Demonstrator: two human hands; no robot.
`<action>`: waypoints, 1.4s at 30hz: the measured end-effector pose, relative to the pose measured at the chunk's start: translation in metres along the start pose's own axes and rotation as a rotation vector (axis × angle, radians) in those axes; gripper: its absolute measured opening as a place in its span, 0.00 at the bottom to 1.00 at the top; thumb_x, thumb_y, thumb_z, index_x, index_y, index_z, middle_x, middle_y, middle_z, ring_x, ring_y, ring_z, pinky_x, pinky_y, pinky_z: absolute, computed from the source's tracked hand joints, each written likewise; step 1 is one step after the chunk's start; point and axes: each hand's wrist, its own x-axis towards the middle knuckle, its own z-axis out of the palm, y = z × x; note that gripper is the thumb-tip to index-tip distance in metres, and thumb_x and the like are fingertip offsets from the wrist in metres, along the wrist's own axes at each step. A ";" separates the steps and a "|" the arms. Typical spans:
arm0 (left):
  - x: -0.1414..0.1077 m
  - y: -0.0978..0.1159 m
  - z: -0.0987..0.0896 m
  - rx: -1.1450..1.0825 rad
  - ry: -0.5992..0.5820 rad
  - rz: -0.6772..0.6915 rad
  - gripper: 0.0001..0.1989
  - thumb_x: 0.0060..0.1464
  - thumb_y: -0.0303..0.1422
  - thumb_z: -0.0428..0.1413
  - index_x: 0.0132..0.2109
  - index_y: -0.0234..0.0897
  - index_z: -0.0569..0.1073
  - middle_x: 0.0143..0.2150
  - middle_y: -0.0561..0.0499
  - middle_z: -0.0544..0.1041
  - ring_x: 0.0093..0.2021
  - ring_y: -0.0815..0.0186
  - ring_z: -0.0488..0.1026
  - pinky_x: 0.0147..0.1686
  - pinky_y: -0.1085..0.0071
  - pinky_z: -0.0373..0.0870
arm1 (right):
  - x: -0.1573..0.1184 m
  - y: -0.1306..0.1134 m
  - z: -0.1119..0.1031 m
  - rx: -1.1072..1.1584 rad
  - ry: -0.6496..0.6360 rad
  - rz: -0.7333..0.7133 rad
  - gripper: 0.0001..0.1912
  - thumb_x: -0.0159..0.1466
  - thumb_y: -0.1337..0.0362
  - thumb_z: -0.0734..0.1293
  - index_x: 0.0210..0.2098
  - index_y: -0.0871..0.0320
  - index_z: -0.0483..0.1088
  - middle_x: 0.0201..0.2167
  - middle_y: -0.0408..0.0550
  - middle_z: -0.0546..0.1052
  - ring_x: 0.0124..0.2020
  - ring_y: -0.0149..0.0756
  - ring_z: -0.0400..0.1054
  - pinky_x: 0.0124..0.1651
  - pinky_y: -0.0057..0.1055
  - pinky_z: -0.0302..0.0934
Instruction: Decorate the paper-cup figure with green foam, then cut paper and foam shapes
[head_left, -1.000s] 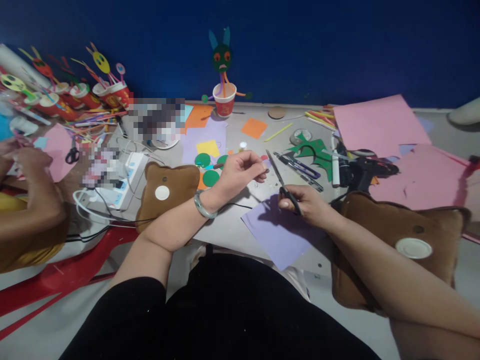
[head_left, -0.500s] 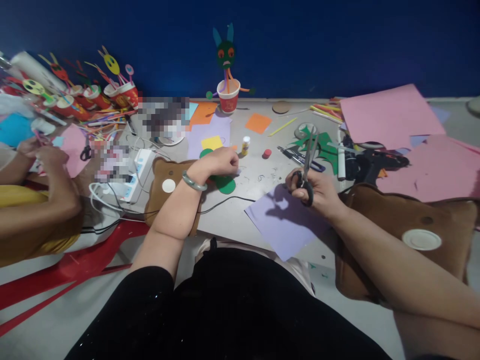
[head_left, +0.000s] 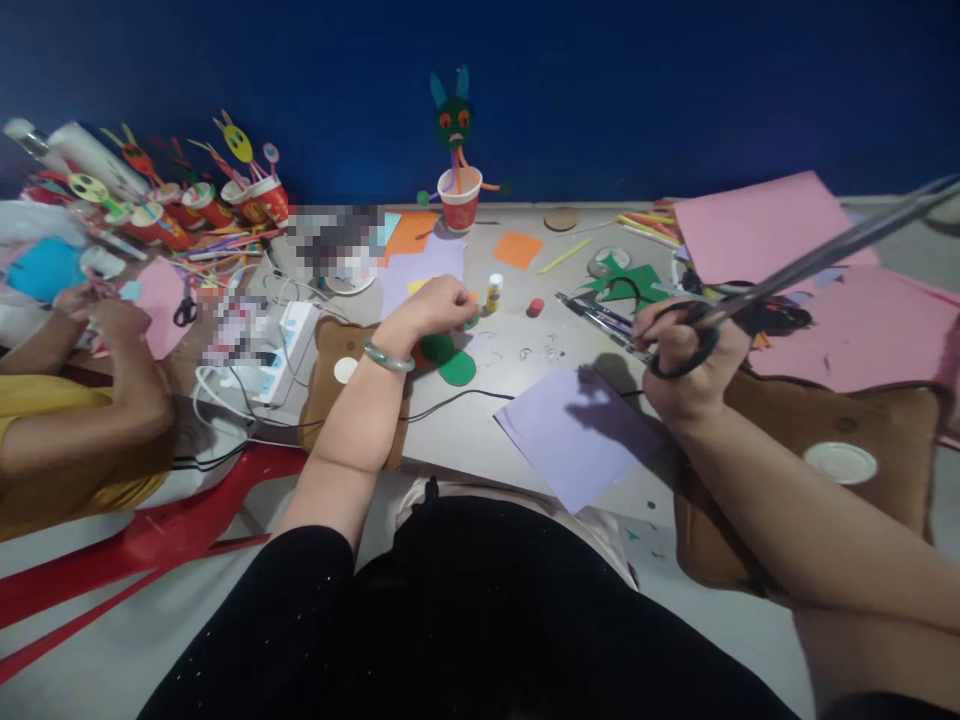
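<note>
My right hand (head_left: 694, 360) is closed round the handles of a pair of scissors (head_left: 795, 270), raised above the table with the blades pointing up and right. Beneath it lies a sheet of light purple paper (head_left: 574, 435). My left hand (head_left: 442, 305) rests over the table with its fingers curled closed; whatever is in them is too small to make out. Under and beside that hand are green paper circles (head_left: 456, 367), partly hidden. A glue stick (head_left: 494, 293) stands just right of it, near its red cap (head_left: 535, 308).
A red paper cup (head_left: 460, 208) with a green-headed figure stands at the back. Green paper scraps (head_left: 626, 280) and pink sheets (head_left: 877, 330) lie to the right. A power strip (head_left: 287, 350) with cables and a co-worker's hands (head_left: 112, 310) are at the left.
My right hand has moved right with the scissors, whose blades have swung from upright to pointing right. My left hand has shifted only slightly.
</note>
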 end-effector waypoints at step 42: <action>-0.008 0.033 0.104 0.606 -0.133 0.613 0.15 0.69 0.31 0.48 0.48 0.32 0.79 0.50 0.40 0.82 0.48 0.57 0.79 0.46 0.64 0.72 | 0.107 0.073 -0.028 -1.350 -0.548 0.756 0.18 0.56 0.49 0.77 0.38 0.55 0.80 0.42 0.55 0.81 0.50 0.56 0.71 0.52 0.46 0.57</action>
